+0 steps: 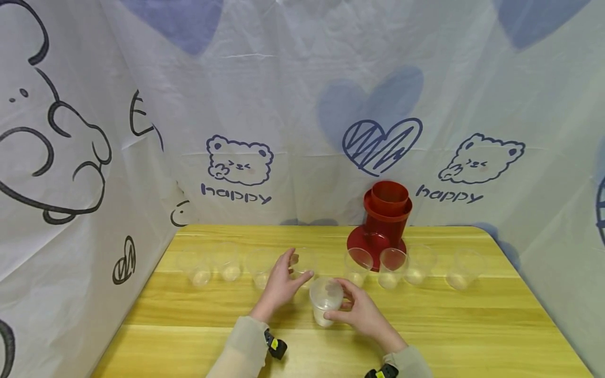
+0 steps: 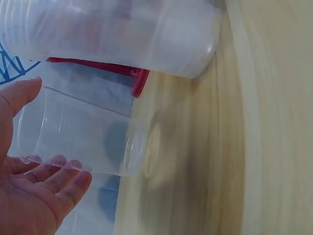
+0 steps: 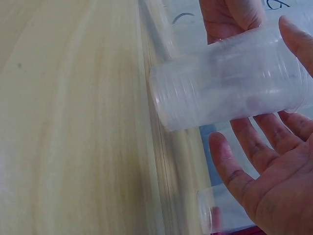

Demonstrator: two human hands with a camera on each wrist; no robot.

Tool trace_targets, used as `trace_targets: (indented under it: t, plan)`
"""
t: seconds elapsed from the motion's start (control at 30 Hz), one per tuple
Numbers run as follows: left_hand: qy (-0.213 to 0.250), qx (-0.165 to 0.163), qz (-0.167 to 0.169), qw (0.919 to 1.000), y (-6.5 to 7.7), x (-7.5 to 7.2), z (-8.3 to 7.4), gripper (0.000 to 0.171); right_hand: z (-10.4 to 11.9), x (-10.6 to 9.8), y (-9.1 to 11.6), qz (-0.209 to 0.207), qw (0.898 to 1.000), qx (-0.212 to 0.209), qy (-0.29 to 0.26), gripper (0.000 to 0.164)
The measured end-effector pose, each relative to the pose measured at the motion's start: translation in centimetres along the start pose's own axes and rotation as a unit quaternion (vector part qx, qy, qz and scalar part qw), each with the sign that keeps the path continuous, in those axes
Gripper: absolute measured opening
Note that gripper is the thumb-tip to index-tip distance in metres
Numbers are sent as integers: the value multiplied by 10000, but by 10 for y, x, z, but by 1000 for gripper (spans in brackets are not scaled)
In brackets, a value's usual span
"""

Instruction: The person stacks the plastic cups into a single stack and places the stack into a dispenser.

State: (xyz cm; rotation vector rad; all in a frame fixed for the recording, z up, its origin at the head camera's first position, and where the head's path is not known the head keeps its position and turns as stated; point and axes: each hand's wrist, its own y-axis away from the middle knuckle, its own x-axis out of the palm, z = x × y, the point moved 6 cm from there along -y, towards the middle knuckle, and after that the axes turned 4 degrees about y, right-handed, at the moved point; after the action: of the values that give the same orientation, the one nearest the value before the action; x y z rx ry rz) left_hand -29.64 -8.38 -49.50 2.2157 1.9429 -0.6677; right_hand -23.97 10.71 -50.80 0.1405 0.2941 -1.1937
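Note:
In the right wrist view, my right hand (image 3: 279,181) grips a stack of clear plastic cups (image 3: 225,81), thumb on one side and fingers on the other. The stack (image 1: 326,302) stands upright near the middle of the table in the head view. Just to its left and behind, my left hand (image 1: 283,283) reaches round a single clear plastic cup (image 2: 83,132). Its thumb lies at the rim, and its fingertips show through the opposite wall in the left wrist view. That cup is upright, its base right at the tabletop.
Several clear cups form a row across the back, among them a cup (image 1: 200,275) at far left and one (image 1: 458,278) at far right. Behind the row is a red cylindrical container (image 1: 385,226) on a round red base. A printed cloth (image 1: 302,105) hangs behind the wooden table (image 1: 472,336).

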Motion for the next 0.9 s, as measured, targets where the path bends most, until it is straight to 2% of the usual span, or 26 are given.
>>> trace_targets:
  t: [0.2,0.43,0.9]
  plan:
    - [-47,28,-88,9999,2,-6,-12,82,1,0,0,-25,10000,-44,38,73]
    - [-91,424,-291,9986,2,-17,-31,79,1,0,0,-37,10000,-28,-36,73]
    - [62,819,-774,9936,7,-48,-65,75,-1,1,0,-15,9999,-13,-104,74]
